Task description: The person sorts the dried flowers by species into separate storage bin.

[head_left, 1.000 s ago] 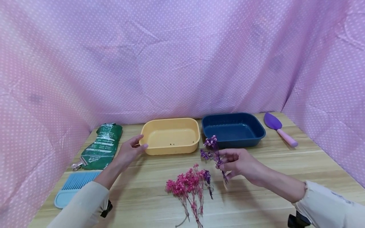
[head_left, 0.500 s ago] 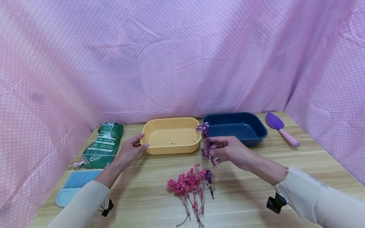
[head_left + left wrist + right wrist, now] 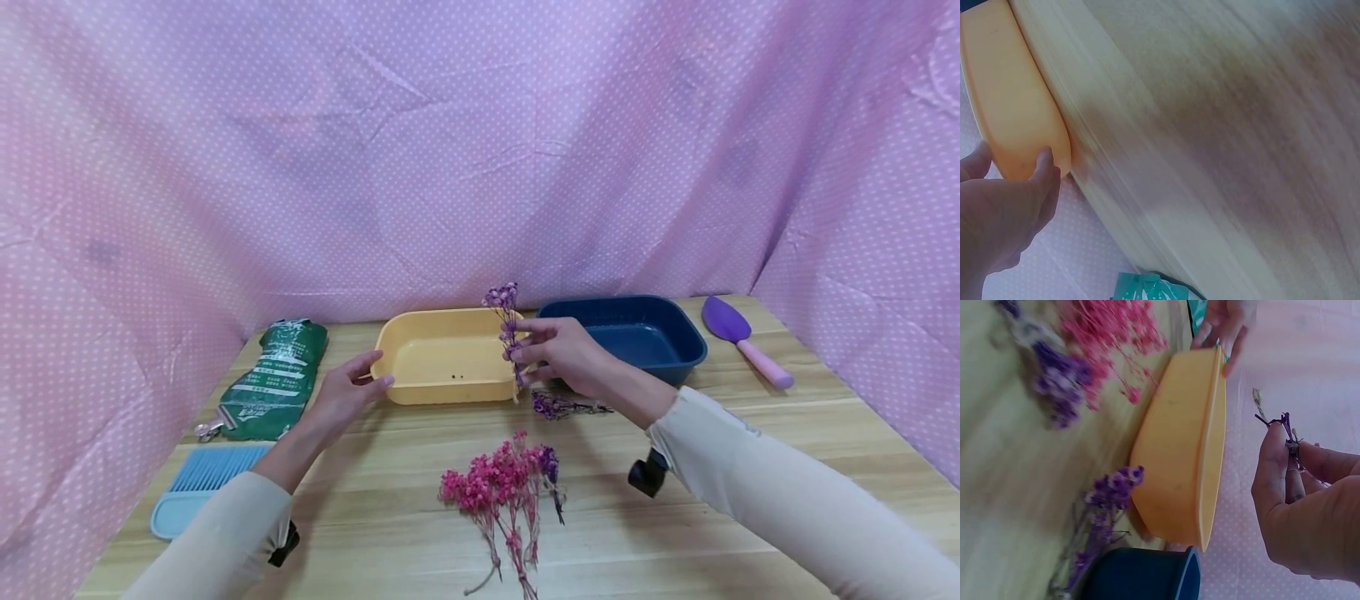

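Note:
My left hand [image 3: 345,400] grips the left end of a yellow plastic tub [image 3: 427,393]. In the left wrist view its thumb and fingers lie on either side of that end. My right hand [image 3: 573,358] pinches a small sprig of purple dried flowers [image 3: 501,297] by its stems, heads up, over the tub's right end. The right wrist view shows the tied stem ends [image 3: 1287,432] between thumb and fingers. Another purple sprig [image 3: 553,406] lies on the table below the right hand. Nearer me lie pink dried flowers [image 3: 491,479] with a purple bunch [image 3: 550,463] beside them.
A navy tub [image 3: 637,333] stands right of the yellow one, with a purple trowel [image 3: 727,321] beyond it. At left lie a clipped green bag [image 3: 273,379] and a light-blue brush or dustpan [image 3: 187,508]. Pink dotted cloth [image 3: 480,150] encloses the table's back and sides.
My right hand has moved left and up with a purple sprig to the yellow tub's right end. Another purple sprig now shows on the table beneath it. The left hand has stayed in place.

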`<state>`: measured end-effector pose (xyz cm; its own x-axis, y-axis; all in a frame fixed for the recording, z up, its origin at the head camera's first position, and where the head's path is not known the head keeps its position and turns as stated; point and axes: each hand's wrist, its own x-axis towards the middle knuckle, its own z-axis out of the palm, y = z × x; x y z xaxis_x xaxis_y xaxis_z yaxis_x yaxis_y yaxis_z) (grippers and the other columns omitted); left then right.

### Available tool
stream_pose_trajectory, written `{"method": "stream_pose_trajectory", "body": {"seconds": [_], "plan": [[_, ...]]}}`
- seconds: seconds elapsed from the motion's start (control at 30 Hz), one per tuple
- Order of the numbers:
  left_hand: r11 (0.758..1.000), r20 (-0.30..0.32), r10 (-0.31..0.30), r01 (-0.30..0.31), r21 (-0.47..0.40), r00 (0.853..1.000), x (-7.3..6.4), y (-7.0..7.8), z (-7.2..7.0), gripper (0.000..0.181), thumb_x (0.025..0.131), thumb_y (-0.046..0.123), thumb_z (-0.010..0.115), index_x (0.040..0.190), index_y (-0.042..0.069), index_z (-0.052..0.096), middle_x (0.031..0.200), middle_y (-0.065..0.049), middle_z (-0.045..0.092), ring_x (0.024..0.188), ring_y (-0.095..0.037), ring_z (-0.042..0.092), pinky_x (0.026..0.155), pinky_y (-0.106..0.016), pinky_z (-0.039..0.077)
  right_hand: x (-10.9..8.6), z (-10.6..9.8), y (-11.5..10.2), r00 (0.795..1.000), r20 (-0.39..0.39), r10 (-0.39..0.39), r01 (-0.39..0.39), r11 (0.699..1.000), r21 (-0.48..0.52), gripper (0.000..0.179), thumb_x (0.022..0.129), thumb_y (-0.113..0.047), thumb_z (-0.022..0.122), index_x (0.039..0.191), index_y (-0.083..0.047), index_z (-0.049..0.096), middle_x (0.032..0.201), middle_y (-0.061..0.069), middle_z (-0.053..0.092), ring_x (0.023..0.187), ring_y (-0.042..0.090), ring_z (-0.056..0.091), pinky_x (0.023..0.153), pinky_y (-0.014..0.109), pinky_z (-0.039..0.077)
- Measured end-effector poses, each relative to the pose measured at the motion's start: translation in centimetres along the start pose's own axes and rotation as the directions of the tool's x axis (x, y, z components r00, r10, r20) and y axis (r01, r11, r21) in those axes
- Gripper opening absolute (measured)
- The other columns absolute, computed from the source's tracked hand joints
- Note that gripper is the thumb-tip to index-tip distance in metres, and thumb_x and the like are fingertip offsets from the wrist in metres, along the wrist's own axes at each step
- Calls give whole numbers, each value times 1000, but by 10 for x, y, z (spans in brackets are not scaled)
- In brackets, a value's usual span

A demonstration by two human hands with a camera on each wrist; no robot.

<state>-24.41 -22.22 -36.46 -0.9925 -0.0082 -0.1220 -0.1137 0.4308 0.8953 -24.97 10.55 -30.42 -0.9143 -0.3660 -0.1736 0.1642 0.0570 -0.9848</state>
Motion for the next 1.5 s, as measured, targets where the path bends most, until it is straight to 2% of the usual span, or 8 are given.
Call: {"method": "stream_pose_trajectory", "body": {"seconds": [0.13,0.37,0.57,0.8,0.97,1.1,1.27,1.5], "plan": [[1000,1,-5,5,-1,1000,0,0,0,65,93,20,65,149,6,35,147,-22,37,129,-33,40,101,-35,45,21,4,-2,999,-31,-16,16,1000,-6,49,90,6,60,137,-6,53,104,15,65,87,20,67,75,39,59],[1000,-1,-22,22,15,1000,-1,-1,-1,66,93,21,65,149,7,34,148,-22,36,129,-34,40,102,-38,44,50,13,-3,996,-91,-11,8,999,-37,55,88,7,62,140,-6,50,99,14,64,79,19,66,77,43,58],[1000,0,-17,17,11,1000,0,-2,-3,66,93,20,65,149,6,34,148,-22,36,128,-34,41,101,-36,46,65,22,-2,994,-107,-20,8,993,-116,53,88,7,63,138,-7,52,98,16,64,95,36,65,75,42,58],[1000,0,-6,6,7,1000,0,-2,-3,65,93,19,65,149,6,34,147,-22,37,128,-33,42,98,-34,47,77,28,3,993,-95,-67,42,969,-241,52,85,11,63,135,-1,54,91,16,64,69,22,63,70,44,59],[1000,1,-8,8,10,1000,0,-2,-3,66,93,20,65,149,6,34,148,-22,36,128,-33,41,100,-36,46,79,33,6,998,-43,-48,29,928,-371,48,85,9,64,131,-1,58,96,20,67,73,24,66,69,43,59],[1000,-1,-15,15,11,1000,1,-1,-3,66,93,21,65,149,7,34,148,-21,36,128,-33,41,101,-36,46,77,33,6,999,3,-36,34,905,-425,50,87,8,62,135,1,53,102,23,67,79,27,67,70,42,59],[1000,-6,-11,11,21,1000,1,-1,-3,65,93,20,65,149,7,34,147,-21,37,128,-33,42,100,-35,46,70,25,-1,997,45,-69,81,918,-389,51,88,10,58,137,8,47,104,27,64,78,27,65,78,46,57],[1000,4,-5,5,20,1000,0,0,-1,66,93,22,65,150,7,33,148,-22,36,128,-33,41,99,-35,47,50,3,-12,992,78,-97,118,936,-331,41,91,5,60,132,6,53,109,22,63,81,21,66,81,42,57]]}}
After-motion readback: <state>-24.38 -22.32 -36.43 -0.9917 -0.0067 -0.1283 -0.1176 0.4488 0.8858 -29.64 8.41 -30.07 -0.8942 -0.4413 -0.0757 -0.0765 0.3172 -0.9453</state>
